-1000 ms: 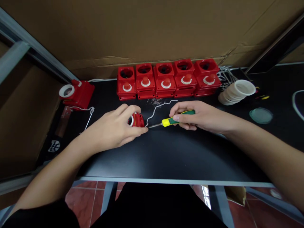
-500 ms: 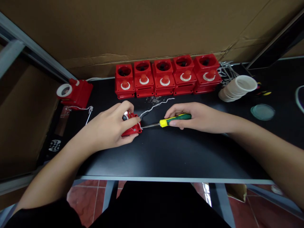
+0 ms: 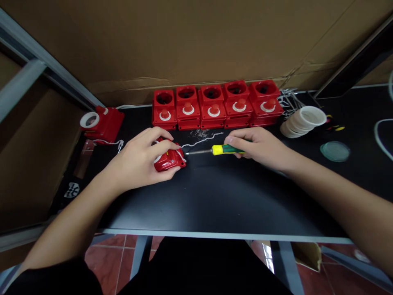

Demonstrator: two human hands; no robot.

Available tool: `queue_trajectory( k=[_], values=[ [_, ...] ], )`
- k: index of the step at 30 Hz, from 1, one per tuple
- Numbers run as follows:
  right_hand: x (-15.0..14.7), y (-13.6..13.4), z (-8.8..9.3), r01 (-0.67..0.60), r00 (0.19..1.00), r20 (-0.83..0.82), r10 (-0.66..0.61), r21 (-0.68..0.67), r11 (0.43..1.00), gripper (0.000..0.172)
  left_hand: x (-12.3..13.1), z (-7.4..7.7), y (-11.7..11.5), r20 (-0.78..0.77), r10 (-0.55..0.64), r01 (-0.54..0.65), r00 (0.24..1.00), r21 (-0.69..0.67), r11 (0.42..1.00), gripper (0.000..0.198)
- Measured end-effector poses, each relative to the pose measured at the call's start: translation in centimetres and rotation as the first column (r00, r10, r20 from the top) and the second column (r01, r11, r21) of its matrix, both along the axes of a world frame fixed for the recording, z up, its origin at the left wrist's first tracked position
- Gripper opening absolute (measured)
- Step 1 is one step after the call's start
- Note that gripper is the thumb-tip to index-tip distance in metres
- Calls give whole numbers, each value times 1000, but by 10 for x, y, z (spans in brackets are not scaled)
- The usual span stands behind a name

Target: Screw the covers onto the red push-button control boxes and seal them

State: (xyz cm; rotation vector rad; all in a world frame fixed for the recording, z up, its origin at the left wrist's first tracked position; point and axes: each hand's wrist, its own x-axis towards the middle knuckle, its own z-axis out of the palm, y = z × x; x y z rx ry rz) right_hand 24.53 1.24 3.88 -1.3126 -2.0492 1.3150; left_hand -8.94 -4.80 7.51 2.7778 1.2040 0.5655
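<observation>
My left hand is wrapped over a red plastic housing on the black tabletop, its fingers covering much of the top. A white cord trails from the housing toward the back right. In my right hand is a screwdriver with a green and yellow handle, held level with its shaft pointing left. The tip lies close beside the housing's right edge, near the cord; whether it touches cannot be made out.
Several red housings with round openings stand in a row along the cardboard wall. Another red unit sits at the left. To the right are stacked white rings, metal rods and glass discs. Grey debris lies behind my hands.
The red housing has turned and tilted in my left hand, showing more of its side. The screwdriver has shifted up, and my right hand's grip on its handle has changed.
</observation>
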Motion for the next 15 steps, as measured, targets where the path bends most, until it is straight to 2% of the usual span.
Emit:
queue_trajectory(
  k=[4, 9, 15],
  values=[
    [-1, 3, -7, -19, 994, -109, 19, -3, 1000, 67, 1, 4, -1, 14, 1, -1, 1000, -9, 1000, 22],
    [-2, 3, -11, -49, 997, -59, 53, 69, 996, 61, 0, 7, -3, 0, 25, -25, 1000, -90, 996, 27],
    [-2, 3, -11, -51, 998, -28, 55, 104, 993, 57, -6, 12, -6, -42, 23, -33, 999, -268, 963, 26]
  ],
)
